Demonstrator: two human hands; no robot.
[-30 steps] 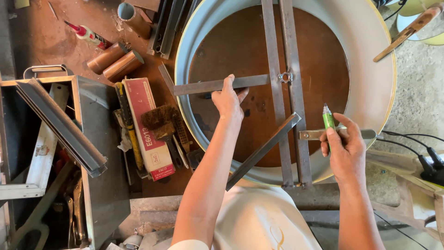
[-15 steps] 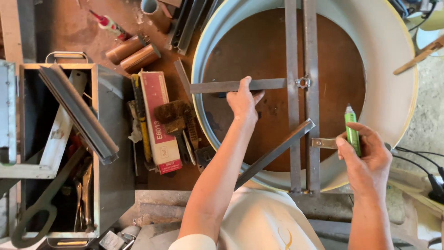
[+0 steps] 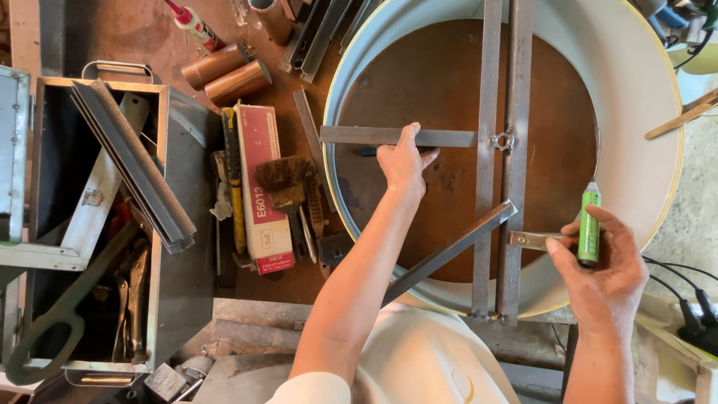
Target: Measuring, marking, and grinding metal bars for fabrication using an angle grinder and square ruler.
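Observation:
My left hand (image 3: 404,159) grips a flat steel bar (image 3: 359,135) that lies crosswise over a large round cream drum (image 3: 643,172) with a rusty brown bottom. The bar meets two long upright steel strips (image 3: 502,90) at a small clamp (image 3: 502,140). A diagonal steel bar (image 3: 456,247) runs under my left forearm to the strips. My right hand (image 3: 602,269) holds a green marker (image 3: 589,224) upright and also pinches a short flat metal piece (image 3: 529,240) beside the strips.
An open metal toolbox (image 3: 112,224) with pliers and angle pieces stands at left. Beside it lie a pink box of welding rods (image 3: 262,187), a wire brush (image 3: 288,183), copper-coloured tubes (image 3: 228,75) and a red-capped tube (image 3: 193,22). Black cables (image 3: 688,299) lie at right.
The view has shifted slightly, so everything sits a little further right and lower. Both hands keep their holds on the bar and the marker.

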